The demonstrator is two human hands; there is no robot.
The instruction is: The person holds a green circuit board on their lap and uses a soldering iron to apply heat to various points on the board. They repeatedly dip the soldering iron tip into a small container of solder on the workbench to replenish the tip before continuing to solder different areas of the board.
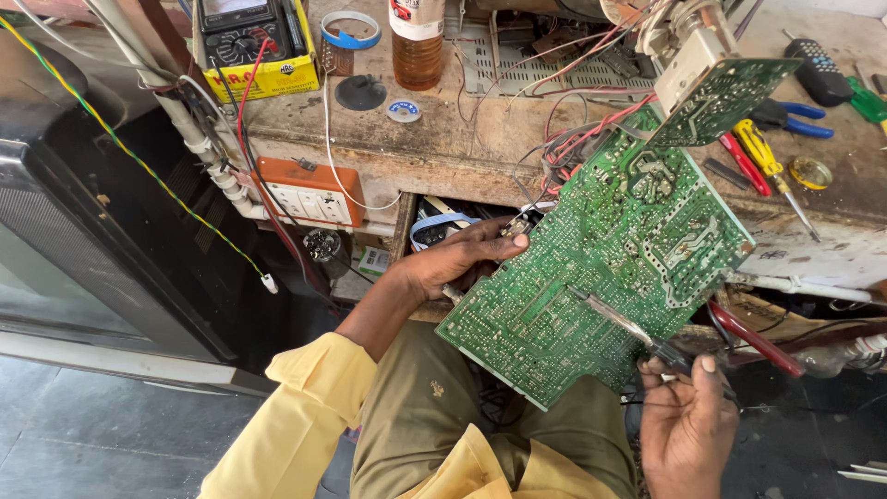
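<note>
A large green circuit board (610, 268) tilts over my lap, solder side up, with red and white wires (591, 129) running from its far edge to the bench. My left hand (457, 259) grips the board's left edge, thumb on top. My right hand (688, 416) holds a thin metal tool (614, 319), whose tip rests on the board's solder side near the middle. A smaller green board (721, 97) with a white connector sits at the top right of the large one.
A worn workbench (443, 148) carries a yellow multimeter (254, 42), blue tape roll (349, 30), amber bottle (416, 42), screwdrivers and pliers (785, 120). An orange socket box (309, 192) hangs on its front. A dark television cabinet (83, 240) stands at the left.
</note>
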